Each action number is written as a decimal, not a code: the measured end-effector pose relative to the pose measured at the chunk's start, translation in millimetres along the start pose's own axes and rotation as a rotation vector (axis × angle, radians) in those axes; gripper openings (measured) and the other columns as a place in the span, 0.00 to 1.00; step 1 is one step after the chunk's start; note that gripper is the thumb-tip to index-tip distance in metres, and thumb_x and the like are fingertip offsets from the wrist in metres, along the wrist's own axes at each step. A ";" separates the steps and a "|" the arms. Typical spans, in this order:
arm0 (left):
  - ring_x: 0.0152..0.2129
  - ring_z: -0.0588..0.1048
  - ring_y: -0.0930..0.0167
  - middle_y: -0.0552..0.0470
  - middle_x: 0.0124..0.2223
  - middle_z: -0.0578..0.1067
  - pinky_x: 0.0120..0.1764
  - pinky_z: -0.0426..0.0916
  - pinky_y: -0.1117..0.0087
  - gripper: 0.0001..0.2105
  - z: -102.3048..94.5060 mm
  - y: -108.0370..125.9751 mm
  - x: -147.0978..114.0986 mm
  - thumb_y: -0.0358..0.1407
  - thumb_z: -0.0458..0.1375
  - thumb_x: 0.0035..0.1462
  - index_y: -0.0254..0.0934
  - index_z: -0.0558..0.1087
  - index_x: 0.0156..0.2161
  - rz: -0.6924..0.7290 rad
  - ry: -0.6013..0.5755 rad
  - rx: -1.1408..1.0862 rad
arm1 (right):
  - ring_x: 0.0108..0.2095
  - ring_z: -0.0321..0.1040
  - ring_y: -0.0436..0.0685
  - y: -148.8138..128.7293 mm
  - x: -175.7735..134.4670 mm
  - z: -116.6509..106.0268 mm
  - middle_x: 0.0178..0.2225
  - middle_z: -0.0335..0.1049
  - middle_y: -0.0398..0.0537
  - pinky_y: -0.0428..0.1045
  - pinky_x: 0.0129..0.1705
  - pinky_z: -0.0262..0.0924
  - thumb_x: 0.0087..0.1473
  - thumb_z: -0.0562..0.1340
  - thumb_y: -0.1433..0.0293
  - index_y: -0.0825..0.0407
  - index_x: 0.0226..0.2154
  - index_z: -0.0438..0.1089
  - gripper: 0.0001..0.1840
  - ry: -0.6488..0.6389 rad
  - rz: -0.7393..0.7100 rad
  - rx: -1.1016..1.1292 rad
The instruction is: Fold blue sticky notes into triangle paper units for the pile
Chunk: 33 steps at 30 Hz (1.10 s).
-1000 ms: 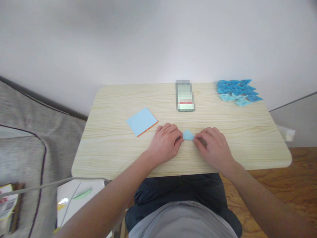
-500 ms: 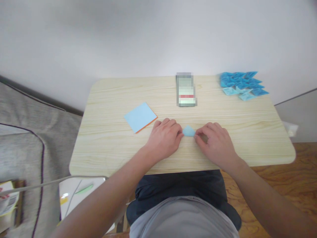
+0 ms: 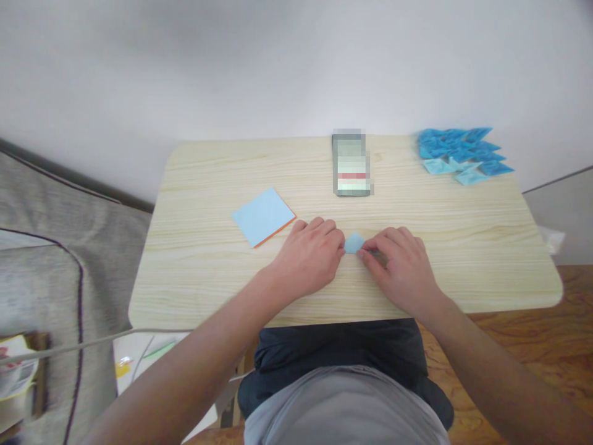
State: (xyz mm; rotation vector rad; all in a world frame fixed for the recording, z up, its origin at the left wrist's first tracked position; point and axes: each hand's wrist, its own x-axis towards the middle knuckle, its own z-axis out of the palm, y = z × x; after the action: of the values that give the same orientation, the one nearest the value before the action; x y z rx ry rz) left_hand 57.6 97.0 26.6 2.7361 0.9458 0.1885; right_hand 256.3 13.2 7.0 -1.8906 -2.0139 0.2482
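Note:
A small folded piece of light blue paper (image 3: 354, 243) lies on the table between my hands. My left hand (image 3: 317, 254) is closed, its thumb and fingertips pinching the paper's left end. From the other side, my right hand (image 3: 399, 262) grips the right end between thumb and index finger. The fingers partly cover the paper, so its full outline is hidden. To the left of my left hand rests a stack of square paper (image 3: 264, 216), light blue on top with an orange edge showing beneath.
A phone (image 3: 352, 164) with a blurred screen lies at the back of the pale wooden table (image 3: 199, 266). Several folded blue paper pieces (image 3: 458, 148) are grouped at the back right corner. A white wall rises behind, and a cable (image 3: 102, 339) crosses at lower left.
My right thumb and fingertips have moved slightly left along the paper, which now shows a narrower shape with its right corner covered. The view has shifted slightly.

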 end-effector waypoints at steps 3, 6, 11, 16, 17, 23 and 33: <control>0.43 0.71 0.60 0.45 0.41 0.74 0.42 0.62 0.58 0.06 -1.0 -2.4 -3.8 0.34 0.54 0.65 0.38 0.73 0.37 0.006 0.010 -0.028 | 0.44 0.65 0.62 2.0 2.0 1.3 0.38 0.74 0.48 0.57 0.45 0.53 0.63 0.62 0.63 0.47 0.36 0.74 0.07 -0.018 -0.004 0.019; 0.42 0.70 0.61 0.46 0.41 0.74 0.43 0.62 0.58 0.06 -1.8 -5.6 -6.4 0.33 0.53 0.65 0.38 0.73 0.38 0.003 0.008 -0.049 | 0.43 0.65 0.62 3.2 4.9 -0.2 0.37 0.74 0.47 0.57 0.44 0.53 0.62 0.63 0.63 0.46 0.35 0.74 0.07 -0.045 0.006 0.015; 0.42 0.69 0.60 0.47 0.41 0.74 0.43 0.61 0.57 0.05 -4.1 -9.3 -6.0 0.33 0.54 0.64 0.39 0.72 0.38 0.003 -0.005 -0.061 | 0.42 0.65 0.63 5.7 8.2 -0.7 0.35 0.73 0.48 0.57 0.43 0.54 0.61 0.64 0.62 0.47 0.33 0.73 0.08 -0.053 0.017 0.010; 0.44 0.69 0.59 0.47 0.41 0.74 0.43 0.61 0.56 0.05 -1.5 -4.4 -1.0 0.39 0.58 0.62 0.40 0.72 0.39 -0.003 0.003 -0.099 | 0.41 0.66 0.63 9.1 9.2 0.7 0.35 0.73 0.49 0.57 0.44 0.56 0.60 0.64 0.61 0.47 0.32 0.73 0.09 -0.047 0.014 0.026; 0.44 0.69 0.59 0.48 0.41 0.74 0.43 0.61 0.56 0.06 0.3 -3.1 0.3 0.40 0.58 0.62 0.40 0.72 0.39 -0.011 0.009 -0.112 | 0.41 0.66 0.63 9.6 9.4 0.6 0.34 0.73 0.49 0.57 0.44 0.56 0.60 0.65 0.60 0.47 0.32 0.73 0.09 -0.051 0.014 0.027; 0.43 0.69 0.60 0.48 0.40 0.74 0.42 0.60 0.57 0.05 8.7 -0.4 4.8 0.38 0.57 0.65 0.39 0.72 0.37 -0.041 0.031 -0.133 | 0.41 0.66 0.63 11.8 10.6 0.1 0.34 0.73 0.48 0.57 0.44 0.56 0.60 0.65 0.61 0.47 0.32 0.74 0.09 -0.066 0.017 0.035; 0.44 0.69 0.60 0.48 0.40 0.74 0.43 0.60 0.56 0.07 11.5 3.3 5.5 0.38 0.56 0.65 0.39 0.72 0.36 -0.072 0.058 -0.115 | 0.39 0.66 0.62 8.0 17.4 -5.9 0.32 0.72 0.46 0.56 0.40 0.55 0.59 0.65 0.60 0.46 0.30 0.74 0.10 -0.124 0.055 0.010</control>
State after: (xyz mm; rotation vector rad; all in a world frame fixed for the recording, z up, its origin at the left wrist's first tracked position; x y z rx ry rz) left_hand 66.1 95.8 16.6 2.6004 1.0138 0.3009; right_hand 265.3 30.4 11.9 -1.9712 -2.0362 0.3983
